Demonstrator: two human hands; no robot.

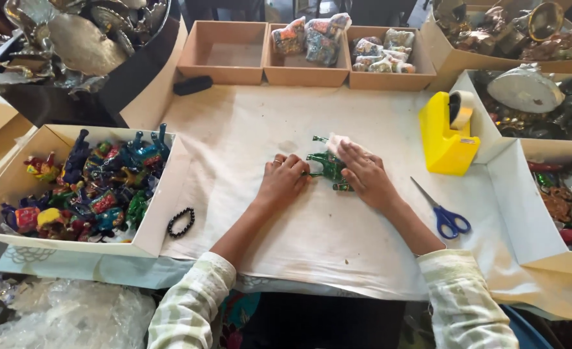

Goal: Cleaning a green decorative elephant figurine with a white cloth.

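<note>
A small green painted animal figurine (327, 165) lies on its side on the white paper sheet (247, 136) in the middle of the table. My left hand (283, 181) rests with its fingertips on the figurine's left end. My right hand (363, 173) presses on the figurine from the right, with a small pale pad or cloth (335, 143) under its fingertips at the figurine's top. Both forearms come up from the bottom edge in light patterned sleeves.
A white box (160, 207) of several colourful figurines stands at left, a black bead bracelet (180, 222) beside it. Yellow tape dispenser (445, 132) and blue-handled scissors (442, 212) lie at right. Three brown trays (221, 71) line the back; boxes of metal ware (531, 90) stand right.
</note>
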